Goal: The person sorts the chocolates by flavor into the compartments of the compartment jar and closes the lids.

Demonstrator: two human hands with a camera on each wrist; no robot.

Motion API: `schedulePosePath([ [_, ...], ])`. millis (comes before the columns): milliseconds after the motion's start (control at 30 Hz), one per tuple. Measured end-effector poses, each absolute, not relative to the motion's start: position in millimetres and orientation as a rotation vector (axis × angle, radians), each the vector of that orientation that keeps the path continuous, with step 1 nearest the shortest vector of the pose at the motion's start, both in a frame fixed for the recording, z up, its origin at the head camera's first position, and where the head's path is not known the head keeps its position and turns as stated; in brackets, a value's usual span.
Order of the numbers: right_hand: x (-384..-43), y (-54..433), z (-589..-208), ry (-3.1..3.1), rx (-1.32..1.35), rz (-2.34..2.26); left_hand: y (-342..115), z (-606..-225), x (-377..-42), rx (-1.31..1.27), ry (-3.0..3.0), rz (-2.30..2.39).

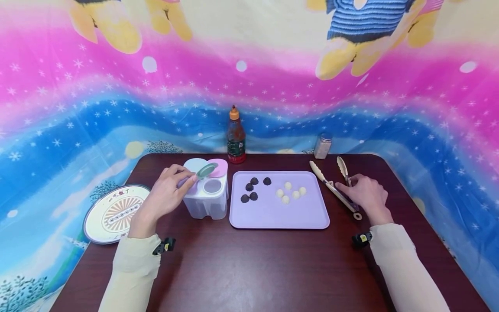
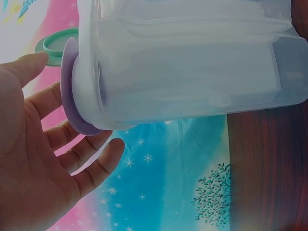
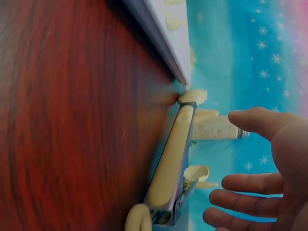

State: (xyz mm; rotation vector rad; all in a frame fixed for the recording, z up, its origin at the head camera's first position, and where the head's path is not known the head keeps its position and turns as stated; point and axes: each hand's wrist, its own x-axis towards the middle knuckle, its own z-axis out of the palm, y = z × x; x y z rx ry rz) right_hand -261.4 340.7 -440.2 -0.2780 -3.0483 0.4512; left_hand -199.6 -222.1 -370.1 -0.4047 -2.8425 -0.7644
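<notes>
My left hand (image 1: 165, 193) is over a translucent container (image 1: 206, 208) with round coloured lids. Its thumb meets the edge of a raised green lid (image 1: 207, 170), beside an uncovered round opening (image 1: 212, 186). In the left wrist view, the loosely bent fingers lie around the purple lid (image 2: 72, 91); the index fingertip is hidden behind it. My right hand (image 1: 368, 195) hovers over tongs (image 1: 335, 190) with cream tips and handle. The right wrist view has its fingers spread, apart from the tongs (image 3: 171, 159).
A lilac tray (image 1: 273, 219) in the middle carries several dark pieces (image 1: 254, 196) and several whitish ones (image 1: 286, 199). Behind stand a sauce bottle (image 1: 236, 141) and a shaker jar (image 1: 322, 146). A patterned plate (image 1: 117, 214) overhangs the table's left edge.
</notes>
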Motion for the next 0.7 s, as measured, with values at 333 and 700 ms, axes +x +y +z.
schedulePosePath([
  [333,-261.7,347.4,-446.3,-3.174,-0.333,0.385,-222.6,-371.6,-199.7,-0.417,-2.827,-0.753],
  [700,-268.3,346.2,-460.4,-3.188,-0.31,0.377,-222.3,-371.1,-198.8,-0.403,-2.842,-0.763],
])
